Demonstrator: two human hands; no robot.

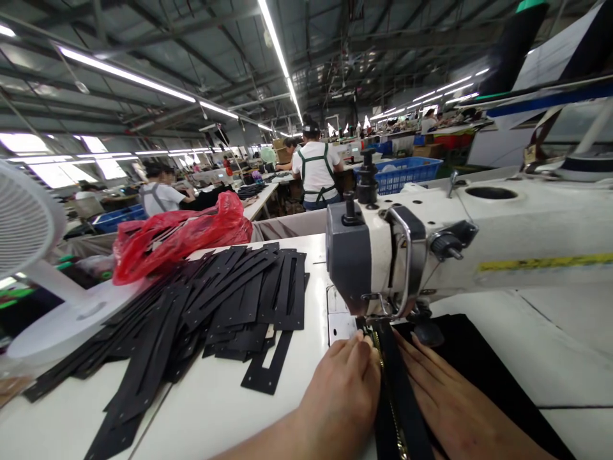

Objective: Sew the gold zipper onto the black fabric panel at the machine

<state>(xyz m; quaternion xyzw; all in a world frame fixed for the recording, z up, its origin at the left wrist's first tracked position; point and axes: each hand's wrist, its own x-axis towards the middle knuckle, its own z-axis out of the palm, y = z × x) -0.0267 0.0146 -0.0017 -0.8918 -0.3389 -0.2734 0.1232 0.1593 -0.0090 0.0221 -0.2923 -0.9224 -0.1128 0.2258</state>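
A white sewing machine [460,243] stands on the right, its grey head above a black strip with a gold zipper [390,390]. Just in front of the needle area, my left hand [347,377] has its fingers pinched together at the strip's left edge. My right hand [440,390] lies flat with fingers stretched along the right side of the strip, over black fabric [483,364]. The presser foot area is partly hidden behind the fingers. Many black slotted pieces [239,294] are piled on the white table [230,421] to the left.
A red plastic bag [182,236] lies behind the black pile. At the far left stands a white fan [29,217]. Beyond the machine are a blue basket [402,174] and a person in a white shirt [317,167]. Another person [160,195] sits at the back left.
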